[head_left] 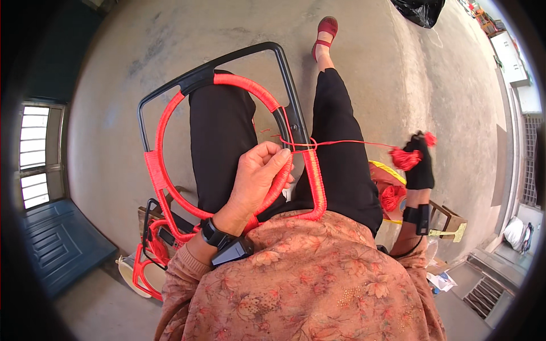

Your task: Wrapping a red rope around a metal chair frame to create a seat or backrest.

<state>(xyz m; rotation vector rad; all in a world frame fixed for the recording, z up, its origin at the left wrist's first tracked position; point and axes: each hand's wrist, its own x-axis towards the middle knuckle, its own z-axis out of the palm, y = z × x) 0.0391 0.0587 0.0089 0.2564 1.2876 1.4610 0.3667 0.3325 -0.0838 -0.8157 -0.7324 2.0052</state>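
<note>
Across my lap rests a black metal frame [286,74], rectangular with rounded corners, with a ring [161,133] inside it. Red cord is wound tightly round much of the ring and the frame's near side; the far bar is bare black. My left hand [259,173] is closed on the wrapped ring at its right side, thumb and fingers pinching beside a loop of cord. From there a red cord [352,141] runs taut to the right. Out at its end my right hand [420,165], in a black glove, is closed on a bundle of red cord [405,159].
Beside my right thigh sits a red and yellow container [392,193] with more red cord. Other red-wrapped frames [149,256] lie at the lower left. A blue panelled board [62,244] stands left, a black plastic bag [420,10] far right. Cord scraps show near the ring.
</note>
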